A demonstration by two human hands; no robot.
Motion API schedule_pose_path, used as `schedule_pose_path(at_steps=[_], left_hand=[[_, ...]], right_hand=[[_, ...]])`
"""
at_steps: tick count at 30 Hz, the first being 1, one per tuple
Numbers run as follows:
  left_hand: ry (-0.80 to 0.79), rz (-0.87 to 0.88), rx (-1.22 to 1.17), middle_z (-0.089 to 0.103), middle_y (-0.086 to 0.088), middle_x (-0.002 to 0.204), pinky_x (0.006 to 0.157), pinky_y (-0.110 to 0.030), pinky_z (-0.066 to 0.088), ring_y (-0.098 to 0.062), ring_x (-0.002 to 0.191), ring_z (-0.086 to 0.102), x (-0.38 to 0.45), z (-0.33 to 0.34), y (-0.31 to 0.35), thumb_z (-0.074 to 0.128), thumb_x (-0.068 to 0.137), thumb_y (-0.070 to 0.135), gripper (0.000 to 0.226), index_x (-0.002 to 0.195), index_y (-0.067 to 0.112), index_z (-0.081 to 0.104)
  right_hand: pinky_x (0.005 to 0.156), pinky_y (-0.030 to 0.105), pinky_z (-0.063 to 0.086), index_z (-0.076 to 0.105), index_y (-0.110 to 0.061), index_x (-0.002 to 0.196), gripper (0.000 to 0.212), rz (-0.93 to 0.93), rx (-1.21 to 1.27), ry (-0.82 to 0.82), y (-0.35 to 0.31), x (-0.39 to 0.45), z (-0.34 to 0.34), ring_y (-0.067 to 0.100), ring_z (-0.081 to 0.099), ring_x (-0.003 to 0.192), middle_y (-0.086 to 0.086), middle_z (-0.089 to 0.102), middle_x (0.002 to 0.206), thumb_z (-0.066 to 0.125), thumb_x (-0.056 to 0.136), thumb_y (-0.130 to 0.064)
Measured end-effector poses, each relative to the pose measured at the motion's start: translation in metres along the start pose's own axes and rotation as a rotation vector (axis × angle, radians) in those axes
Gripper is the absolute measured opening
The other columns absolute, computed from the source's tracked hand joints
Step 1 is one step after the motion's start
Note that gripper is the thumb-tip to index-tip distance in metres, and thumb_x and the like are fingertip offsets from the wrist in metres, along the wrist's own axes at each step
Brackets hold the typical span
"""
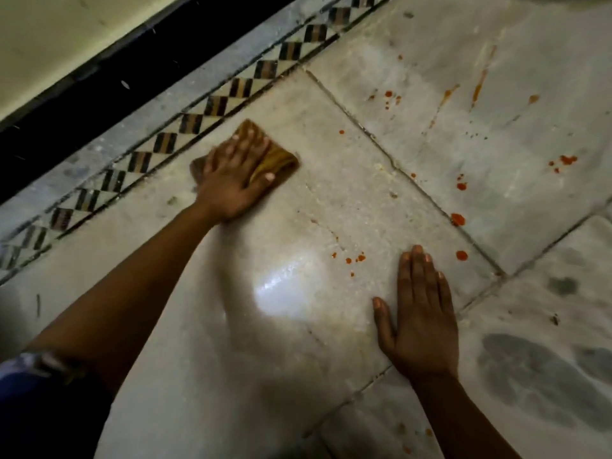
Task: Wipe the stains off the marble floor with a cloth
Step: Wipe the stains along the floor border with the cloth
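A folded mustard-brown cloth [275, 159] lies on the pale marble floor [298, 326] near the patterned border. My left hand [231, 177] presses flat on the cloth with fingers spread. My right hand [419, 313] rests flat on the bare marble, palm down, fingers straight. Red-orange stains dot the floor: small drops [356, 259] just left of my right fingertips, larger spots [458, 219] along the tile joint, and more splatter [568, 159] farther right. Orange streaks [480, 84] run across the far tile.
A checkered inlay border [218, 106] runs diagonally along the upper left, with a black skirting [99, 104] and a cream wall behind it. Dark grey smudges [530, 369] mark the tile at lower right. Tile joints [414, 180] cross the floor.
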State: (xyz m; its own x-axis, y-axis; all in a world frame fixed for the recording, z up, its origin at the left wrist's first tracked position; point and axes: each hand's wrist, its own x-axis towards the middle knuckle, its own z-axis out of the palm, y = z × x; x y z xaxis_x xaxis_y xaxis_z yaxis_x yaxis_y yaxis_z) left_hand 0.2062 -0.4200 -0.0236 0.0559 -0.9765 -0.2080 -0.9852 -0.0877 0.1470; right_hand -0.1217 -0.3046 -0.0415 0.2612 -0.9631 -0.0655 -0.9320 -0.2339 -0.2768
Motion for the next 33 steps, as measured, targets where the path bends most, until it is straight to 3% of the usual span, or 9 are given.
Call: schedule_pose_path(at_steps=[3, 6, 9, 12, 14, 21, 24, 28, 33], left_hand=[[0.040, -0.243, -0.020, -0.009, 0.001, 0.159, 0.115, -0.050, -0.008, -0.021, 0.145, -0.010, 0.049, -0.012, -0.018, 0.020, 0.095, 0.060, 0.063, 0.149, 0.033, 0.001], [0.053, -0.339, -0.124, -0.009, -0.002, 0.159, 0.114, -0.054, -0.009, -0.024, 0.144, -0.014, 0.105, -0.026, 0.013, 0.019, 0.096, 0.058, 0.063, 0.150, 0.031, 0.002], [0.001, -0.204, -0.106, -0.009, -0.002, 0.159, 0.113, -0.051, -0.010, -0.024, 0.145, -0.012, 0.102, -0.023, 0.070, 0.019, 0.097, 0.057, 0.064, 0.150, 0.027, 0.001], [-0.056, 0.183, -0.017, -0.007, 0.000, 0.159, 0.113, -0.049, -0.010, -0.020, 0.145, -0.010, 0.047, -0.002, 0.092, 0.016, 0.092, 0.062, 0.066, 0.149, 0.034, 0.000], [-0.043, 0.314, -0.012, -0.002, 0.001, 0.159, 0.112, -0.048, -0.008, -0.022, 0.145, -0.004, 0.012, 0.008, 0.074, 0.014, 0.087, 0.065, 0.065, 0.146, 0.041, 0.001], [0.003, -0.126, -0.084, -0.008, -0.003, 0.159, 0.113, -0.054, -0.010, -0.027, 0.145, -0.010, 0.089, -0.010, 0.108, 0.021, 0.097, 0.055, 0.061, 0.150, 0.032, 0.001], [-0.048, 0.024, -0.011, -0.010, -0.005, 0.158, 0.111, -0.055, -0.011, -0.028, 0.144, -0.013, 0.062, 0.000, 0.135, 0.017, 0.096, 0.057, 0.063, 0.150, 0.029, 0.001], [-0.049, 0.282, 0.013, -0.003, 0.005, 0.159, 0.111, -0.052, -0.009, -0.022, 0.145, -0.006, -0.020, 0.022, 0.125, 0.006, 0.082, 0.065, 0.066, 0.145, 0.046, 0.011], [-0.037, 0.071, 0.022, -0.007, 0.002, 0.159, 0.111, -0.057, -0.009, -0.025, 0.145, -0.009, 0.062, 0.005, 0.120, 0.018, 0.095, 0.057, 0.063, 0.150, 0.029, 0.006]], right_hand=[[0.117, 0.038, 0.012, 0.025, -0.002, 0.147, 0.071, -0.009, -0.005, 0.020, 0.001, -0.001, 0.002, 0.025, 0.017, 0.144, 0.016, 0.020, 0.155, 0.031, 0.091, -0.044], [0.117, 0.037, 0.012, 0.025, -0.002, 0.147, 0.071, -0.012, -0.001, 0.030, 0.000, -0.001, 0.002, 0.025, 0.017, 0.144, 0.015, 0.020, 0.155, 0.032, 0.091, -0.044], [0.117, 0.037, 0.013, 0.025, -0.002, 0.147, 0.070, -0.003, 0.004, 0.031, 0.000, -0.001, 0.002, 0.024, 0.016, 0.144, 0.014, 0.019, 0.155, 0.032, 0.090, -0.044], [0.116, 0.038, 0.015, 0.024, -0.003, 0.147, 0.071, -0.001, 0.004, 0.030, 0.000, -0.002, 0.000, 0.024, 0.017, 0.144, 0.014, 0.019, 0.155, 0.033, 0.090, -0.044], [0.117, 0.038, 0.013, 0.022, -0.004, 0.148, 0.071, -0.003, 0.015, 0.024, 0.000, -0.002, -0.001, 0.024, 0.016, 0.144, 0.014, 0.018, 0.155, 0.033, 0.091, -0.044], [0.117, 0.038, 0.012, 0.021, -0.004, 0.148, 0.071, 0.004, -0.004, 0.018, 0.001, -0.002, 0.002, 0.023, 0.012, 0.145, 0.014, 0.016, 0.156, 0.033, 0.091, -0.044], [0.117, 0.039, 0.014, 0.023, -0.004, 0.148, 0.071, 0.005, 0.002, 0.019, 0.001, -0.001, 0.001, 0.023, 0.014, 0.145, 0.013, 0.017, 0.156, 0.033, 0.090, -0.044], [0.117, 0.039, 0.015, 0.023, -0.003, 0.148, 0.071, 0.011, 0.022, 0.024, 0.001, -0.001, 0.001, 0.023, 0.015, 0.144, 0.013, 0.017, 0.156, 0.033, 0.090, -0.043], [0.117, 0.039, 0.013, 0.023, -0.003, 0.148, 0.070, 0.000, 0.015, 0.033, 0.001, -0.001, 0.003, 0.023, 0.013, 0.145, 0.014, 0.017, 0.156, 0.034, 0.091, -0.043]])
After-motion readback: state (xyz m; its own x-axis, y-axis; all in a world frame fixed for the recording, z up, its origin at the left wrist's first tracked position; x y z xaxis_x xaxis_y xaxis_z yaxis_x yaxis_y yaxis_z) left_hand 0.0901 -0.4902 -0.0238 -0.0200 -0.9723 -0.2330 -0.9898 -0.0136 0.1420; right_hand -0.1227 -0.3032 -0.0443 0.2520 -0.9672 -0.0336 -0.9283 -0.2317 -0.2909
